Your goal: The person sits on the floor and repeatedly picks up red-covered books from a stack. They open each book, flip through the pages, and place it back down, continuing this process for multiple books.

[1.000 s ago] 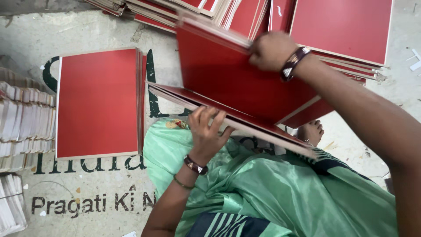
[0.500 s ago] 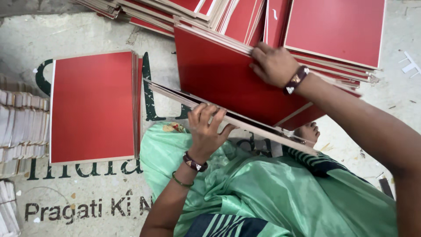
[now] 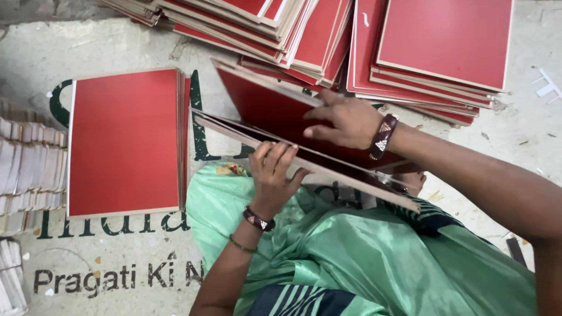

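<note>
The floor [image 3: 70,47] is pale, worn sheeting, dusty, with large dark printed letters across the lower left and centre of the frame and small white scraps at the far right. A neat stack [image 3: 124,143] of red boards with pale edges lies flat at left centre. Along the top, loose heaps of red boards [image 3: 445,41] fan out and overlap, the right-hand heap squarer than the left. At the left edge sit rows of white bundles [image 3: 26,169]. In the middle, a few boards [image 3: 263,108] are held tilted above a lap in green cloth [image 3: 351,251]. The left hand [image 3: 274,172] grips their near edge from below, fingers curled over the rim. The right hand [image 3: 345,120] lies flat on the top red face, fingers spread, pressing rather than clenching. Both wrists wear dark bangles
</note>
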### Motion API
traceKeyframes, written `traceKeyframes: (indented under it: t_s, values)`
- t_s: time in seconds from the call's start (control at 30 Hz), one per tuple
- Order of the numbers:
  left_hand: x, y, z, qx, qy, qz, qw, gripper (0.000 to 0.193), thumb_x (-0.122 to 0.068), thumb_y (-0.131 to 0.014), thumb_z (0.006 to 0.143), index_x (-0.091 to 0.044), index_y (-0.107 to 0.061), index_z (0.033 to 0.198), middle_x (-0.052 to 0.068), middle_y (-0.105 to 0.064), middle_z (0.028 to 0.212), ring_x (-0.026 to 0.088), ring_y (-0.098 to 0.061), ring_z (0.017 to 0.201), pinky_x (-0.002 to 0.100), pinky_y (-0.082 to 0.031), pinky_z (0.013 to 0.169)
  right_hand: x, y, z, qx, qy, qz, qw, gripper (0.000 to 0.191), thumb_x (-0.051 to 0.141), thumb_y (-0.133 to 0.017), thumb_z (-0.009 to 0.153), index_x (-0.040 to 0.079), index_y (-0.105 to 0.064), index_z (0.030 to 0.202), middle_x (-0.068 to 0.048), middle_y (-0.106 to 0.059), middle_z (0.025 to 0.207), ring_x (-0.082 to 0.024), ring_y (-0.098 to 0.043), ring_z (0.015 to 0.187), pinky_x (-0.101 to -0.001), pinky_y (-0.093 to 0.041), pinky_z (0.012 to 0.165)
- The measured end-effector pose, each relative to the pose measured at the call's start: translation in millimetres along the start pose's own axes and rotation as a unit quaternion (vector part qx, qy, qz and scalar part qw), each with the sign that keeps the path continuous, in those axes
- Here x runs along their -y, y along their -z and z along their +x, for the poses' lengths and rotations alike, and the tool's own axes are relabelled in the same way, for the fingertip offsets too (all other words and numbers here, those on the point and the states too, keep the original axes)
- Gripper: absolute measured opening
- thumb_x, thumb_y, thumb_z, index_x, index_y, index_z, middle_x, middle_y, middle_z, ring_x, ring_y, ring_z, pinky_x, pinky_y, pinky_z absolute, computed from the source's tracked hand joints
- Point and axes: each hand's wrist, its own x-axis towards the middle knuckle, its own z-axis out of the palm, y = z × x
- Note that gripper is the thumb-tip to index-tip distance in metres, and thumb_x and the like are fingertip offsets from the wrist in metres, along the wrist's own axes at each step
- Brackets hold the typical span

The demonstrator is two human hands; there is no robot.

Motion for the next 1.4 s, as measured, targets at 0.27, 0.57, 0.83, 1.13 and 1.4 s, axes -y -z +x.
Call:
traceKeyframes:
  t_s: [0.27, 0.57, 0.83, 1.13, 1.4]
  values:
    - [0.0, 0.3, 3.1, 0.012, 0.004, -0.005, 1.000, 0.053, -0.035, -0.088, 0.080, -0.007, -0.061, 0.116, 0.010, -0.060, 0.143, 0.035, -0.050, 0.120, 0.050, -0.041, 0.100, -4.1, -7.7, 8.4, 0.039, -0.056, -0.038, 0.997, 0.048, 0.036, -0.056, 0.100, 0.026, -0.054, 0.146, -0.015, -0.057, 0.128, -0.031, -0.070, 0.086, -0.0468, -0.060, 0.072]
    - [14.2, 12.9, -76.7, -0.035, -0.002, 0.025, 0.999, 0.038, -0.024, -0.080, 0.086, -0.011, -0.063, 0.118, 0.009, -0.057, 0.138, 0.034, -0.050, 0.124, 0.050, -0.043, 0.109, -110.3, -2.2, 32.5, -0.116, 0.005, -0.060, 0.991, 0.068, 0.012, -0.059, 0.097, 0.017, -0.042, 0.162, -0.020, -0.064, 0.111, -0.036, -0.068, 0.082, -0.0480, -0.059, 0.071]
    - [18.8, -10.4, -31.4, -0.019, 0.001, -0.005, 1.000, 0.044, -0.028, -0.083, 0.083, -0.009, -0.066, 0.120, 0.010, -0.055, 0.127, 0.036, -0.051, 0.127, 0.053, -0.041, 0.109, -66.3, -11.5, 19.3, -0.043, -0.007, -0.086, 0.995, 0.039, 0.013, -0.063, 0.093, 0.024, -0.067, 0.131, -0.017, -0.065, 0.102, -0.032, -0.069, 0.074, -0.0458, -0.060, 0.067]
    - [-25.1, 6.8, -47.8, -0.003, 0.049, 0.006, 0.999, 0.033, -0.021, -0.083, 0.077, -0.015, -0.068, 0.106, 0.005, -0.058, 0.117, 0.032, -0.051, 0.118, 0.051, -0.042, 0.102, -55.5, -11.0, 14.3, -0.080, 0.003, -0.045, 0.996, 0.041, 0.011, -0.070, 0.087, 0.026, -0.072, 0.125, -0.014, -0.066, 0.092, -0.031, -0.068, 0.073, -0.0467, -0.057, 0.067]
    - [-9.3, 45.1, -25.5, 0.024, 0.095, -0.013, 0.995, 0.041, -0.027, -0.090, 0.068, -0.015, -0.068, 0.100, 0.005, -0.056, 0.112, 0.031, -0.050, 0.118, 0.052, -0.032, 0.104, -52.1, -9.8, 10.7, -0.082, 0.011, -0.058, 0.995, 0.040, 0.010, -0.071, 0.087, 0.024, -0.072, 0.124, -0.015, -0.066, 0.100, -0.032, -0.068, 0.067, -0.0446, -0.058, 0.058]
